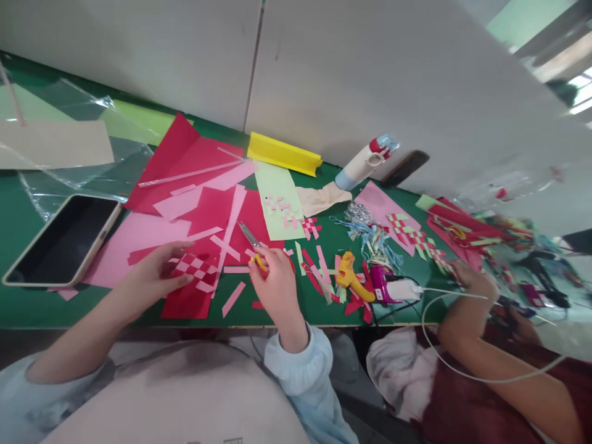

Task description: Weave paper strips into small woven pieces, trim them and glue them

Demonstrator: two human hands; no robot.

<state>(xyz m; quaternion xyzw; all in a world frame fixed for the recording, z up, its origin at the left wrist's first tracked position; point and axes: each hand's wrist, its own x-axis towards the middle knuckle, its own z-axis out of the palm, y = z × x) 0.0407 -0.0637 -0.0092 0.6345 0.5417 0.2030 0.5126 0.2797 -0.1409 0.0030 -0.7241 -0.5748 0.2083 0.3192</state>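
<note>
My right hand point(276, 279) is closed around the yellow handle of a small pair of scissors point(248, 233). The blades point up and left, over the pink and red paper. My left hand point(169, 271) is curved with thumb and fingers apart, beside a woven pink and red paper piece point(197, 269). Whether a fingertip touches its left edge I cannot tell. Under the woven piece is red paper point(185, 303). Around it lie cut pink paper strips point(234, 299) and a large pink sheet point(136, 240).
A phone point(62, 240) lies left, near clear plastic wrap point(41, 182). At the back are a yellow folded strip point(284, 154) and a white bottle point(361, 165). To the right sit a yellow glue gun point(350, 277), a purple power adapter point(382, 285) with cable, and a co-worker's hand point(474, 283).
</note>
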